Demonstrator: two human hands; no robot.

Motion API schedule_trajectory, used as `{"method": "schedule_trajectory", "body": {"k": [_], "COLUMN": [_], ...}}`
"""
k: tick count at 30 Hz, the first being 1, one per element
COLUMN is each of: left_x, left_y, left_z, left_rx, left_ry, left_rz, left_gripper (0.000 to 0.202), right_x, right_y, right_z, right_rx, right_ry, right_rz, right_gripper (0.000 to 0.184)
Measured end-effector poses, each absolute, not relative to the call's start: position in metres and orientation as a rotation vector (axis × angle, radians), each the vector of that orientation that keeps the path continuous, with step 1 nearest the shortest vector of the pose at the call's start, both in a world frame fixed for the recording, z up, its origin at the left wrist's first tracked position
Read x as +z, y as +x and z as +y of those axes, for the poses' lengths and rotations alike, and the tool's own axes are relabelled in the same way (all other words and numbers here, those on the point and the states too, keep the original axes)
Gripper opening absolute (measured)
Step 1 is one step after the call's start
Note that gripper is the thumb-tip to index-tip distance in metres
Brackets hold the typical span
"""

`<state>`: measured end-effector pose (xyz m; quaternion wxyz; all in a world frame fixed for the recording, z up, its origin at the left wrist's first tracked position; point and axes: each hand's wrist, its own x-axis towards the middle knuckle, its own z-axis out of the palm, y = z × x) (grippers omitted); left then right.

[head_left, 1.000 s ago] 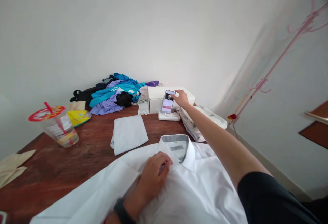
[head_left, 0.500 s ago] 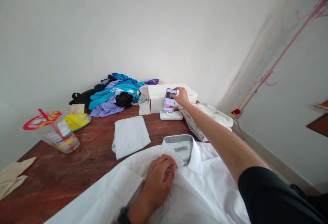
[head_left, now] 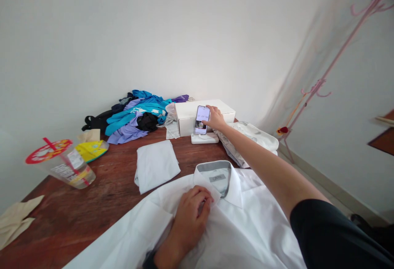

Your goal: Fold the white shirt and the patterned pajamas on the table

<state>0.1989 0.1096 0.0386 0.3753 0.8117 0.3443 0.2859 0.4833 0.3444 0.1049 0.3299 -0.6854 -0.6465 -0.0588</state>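
A white collared shirt (head_left: 246,224) lies spread on the wooden table (head_left: 101,195) in front of me. My left hand (head_left: 192,215) rests on it just left of the collar, fingers curled and pinching the fabric. My right hand (head_left: 215,118) is stretched out to the far side of the table and grips the edge of a phone (head_left: 202,119) that stands upright on a white stand (head_left: 205,138). The phone's screen is lit.
A white box (head_left: 187,115) stands behind the phone, with a heap of blue, purple and black clothes (head_left: 135,115) to its left. A folded white cloth (head_left: 155,164), a patterned garment (head_left: 252,139), a plastic cup with a red straw (head_left: 66,164) and a pink coat stand (head_left: 332,63) are around.
My right hand has closed on the phone's right edge, and the screen now shows a different display. My left hand has stayed on the shirt near the collar.
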Motion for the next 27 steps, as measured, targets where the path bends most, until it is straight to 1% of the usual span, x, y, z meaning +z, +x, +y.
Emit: {"method": "schedule_trajectory", "body": {"k": [17, 27], "left_x": [0.0389, 0.0381], "left_y": [0.1987, 0.1984], "left_z": [0.1077, 0.1078], "left_rx": [0.729, 0.735], "left_ry": [2.082, 2.084], "left_rz": [0.88, 0.883], "left_gripper": [0.027, 0.03], "right_x": [0.1064, 0.1055], "right_y": [0.4837, 0.4852], "right_z": [0.3429, 0.3443], "right_rx": [-0.132, -0.138], "right_ry": [-1.812, -1.803], "right_rz": [-1.697, -1.696], "right_gripper": [0.089, 0.088]}}
